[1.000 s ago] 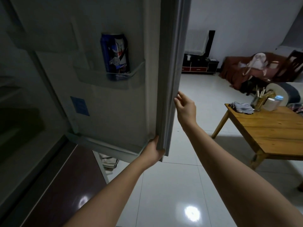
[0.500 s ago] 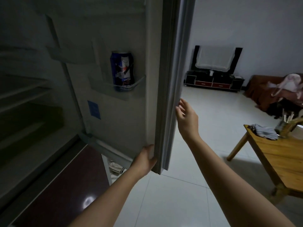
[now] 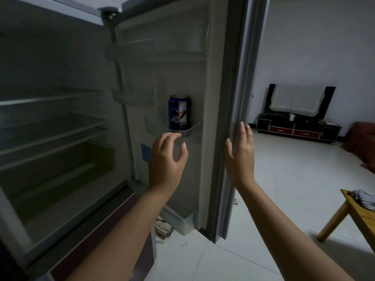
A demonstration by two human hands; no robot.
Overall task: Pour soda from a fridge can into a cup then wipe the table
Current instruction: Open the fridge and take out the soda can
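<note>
One blue soda can (image 3: 179, 114), upright, long axis vertical, top up, alone in a clear door bin (image 3: 174, 132) of the open fridge door (image 3: 203, 82). Left hand (image 3: 165, 159) just below it, grip apart, holding nothing. Right hand (image 3: 241, 152) flat on the door's edge, grip apart. Interior shelves (image 3: 50, 122) bare. One wooden counter (image 3: 359, 218) at right.

Both forearms are bare, with no sleeve reaching into view. The left hand (image 3: 165, 159) and right hand (image 3: 241, 153) wear no rings, watch or gloves. The fingernails are short and unpainted.
</note>
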